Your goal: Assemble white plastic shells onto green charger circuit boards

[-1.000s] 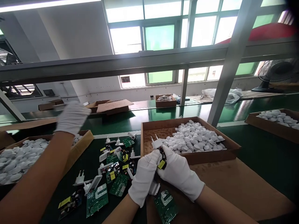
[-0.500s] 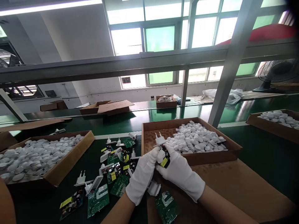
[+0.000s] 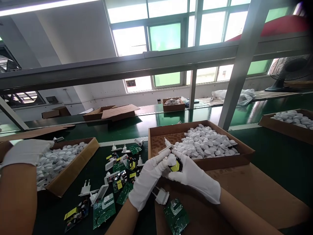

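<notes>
Left hand [image 3: 146, 182], right hand [image 3: 195, 179]: each grip clamped on one plug-and-board assembly [image 3: 174, 164] (yellow part showing), held over the worktop [image 3: 274, 156] toward its near edge, against the cardboard box [image 3: 227, 160].

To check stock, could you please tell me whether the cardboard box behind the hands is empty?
No, the cardboard box holds a heap of white caps filling its right part.

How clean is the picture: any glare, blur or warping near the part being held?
Head view: the windows are blown out white; the left hand, right hand and the charger board they hold are evenly lit and sharp; same view, wide-angle skew leans the steel post.
</notes>
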A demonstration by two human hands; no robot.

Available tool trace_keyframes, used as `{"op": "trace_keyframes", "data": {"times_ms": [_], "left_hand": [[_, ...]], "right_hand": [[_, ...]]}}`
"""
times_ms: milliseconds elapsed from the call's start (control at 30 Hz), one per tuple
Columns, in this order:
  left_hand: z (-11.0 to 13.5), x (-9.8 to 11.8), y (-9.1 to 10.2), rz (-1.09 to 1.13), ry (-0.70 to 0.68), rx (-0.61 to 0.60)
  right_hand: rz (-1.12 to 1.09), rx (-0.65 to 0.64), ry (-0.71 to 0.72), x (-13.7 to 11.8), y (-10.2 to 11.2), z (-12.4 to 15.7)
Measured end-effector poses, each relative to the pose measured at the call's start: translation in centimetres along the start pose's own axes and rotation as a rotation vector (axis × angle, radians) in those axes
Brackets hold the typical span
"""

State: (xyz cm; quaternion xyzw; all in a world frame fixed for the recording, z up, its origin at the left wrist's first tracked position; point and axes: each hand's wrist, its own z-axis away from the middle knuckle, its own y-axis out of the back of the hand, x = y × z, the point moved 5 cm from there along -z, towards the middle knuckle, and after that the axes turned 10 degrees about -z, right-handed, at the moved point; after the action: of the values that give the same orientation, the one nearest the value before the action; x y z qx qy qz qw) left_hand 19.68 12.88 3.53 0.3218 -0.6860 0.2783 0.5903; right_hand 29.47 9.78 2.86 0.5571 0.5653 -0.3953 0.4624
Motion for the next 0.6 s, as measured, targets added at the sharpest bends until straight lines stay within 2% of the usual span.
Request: {"op": "trace_keyframes", "data": {"times_ms": [100,367,600], "left_hand": [[0.0,0.5,-0.1,-0.081,-0.023,-0.001],[-0.2,-0.7,0.0,-0.26,0.081,-0.002],[-0.2,-1.0,-0.1,-0.308,0.048,-0.084]], "right_hand": [[-0.025,-0.029,-0.027,0.3,-0.2,0.0],[-0.019,-0.001,-0.007,1.2,-0.1,-0.3],[0.048,-0.004,-0.006,1.3,0.1,-0.2]]}}
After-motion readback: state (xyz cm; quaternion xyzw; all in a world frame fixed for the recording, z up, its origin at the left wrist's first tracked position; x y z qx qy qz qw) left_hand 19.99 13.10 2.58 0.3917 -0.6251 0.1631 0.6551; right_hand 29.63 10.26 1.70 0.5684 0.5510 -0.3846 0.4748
